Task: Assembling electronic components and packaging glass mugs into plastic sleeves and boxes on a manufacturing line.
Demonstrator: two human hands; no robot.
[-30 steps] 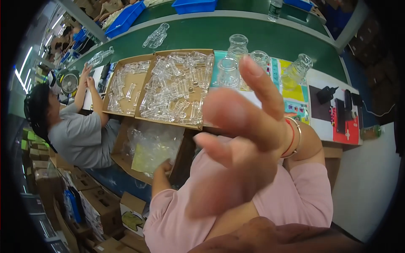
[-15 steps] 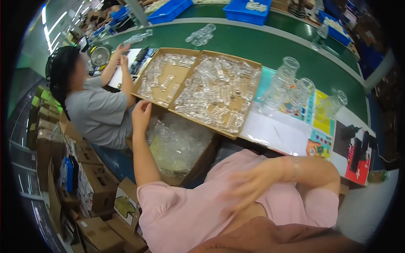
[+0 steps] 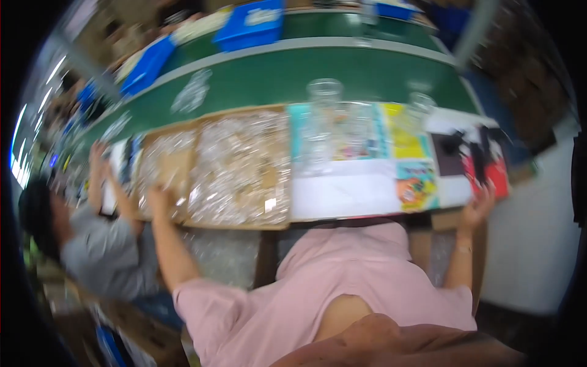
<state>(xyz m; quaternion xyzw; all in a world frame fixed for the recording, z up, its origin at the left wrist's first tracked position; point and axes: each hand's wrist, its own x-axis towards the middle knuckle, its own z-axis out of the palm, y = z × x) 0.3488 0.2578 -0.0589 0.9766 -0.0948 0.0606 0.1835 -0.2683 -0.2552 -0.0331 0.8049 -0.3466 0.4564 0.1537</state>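
We logged both hands as motion-blurred. Left hand point(image 3: 159, 197) was loosely curled at the front of the left cardboard tray point(image 3: 176, 165); couldn't tell if it held anything. Right hand point(image 3: 478, 208) had fingers partly spread by the red sheet point(image 3: 498, 177) on the bench point(image 3: 263, 76); grip unclear. Clear glass pieces point(image 3: 241, 159) lay jumbled in that tray and the right cardboard tray point(image 3: 244, 225). We judged them light, stiff, slippery, fragile; best held round the middle. We counted two trays, one red sheet, about four larger clear vessels point(image 3: 315, 144) (blur, overlap), three blue bins point(image 3: 251, 27), one co-worker point(image 3: 107, 257) at left; tray pieces uncountable.
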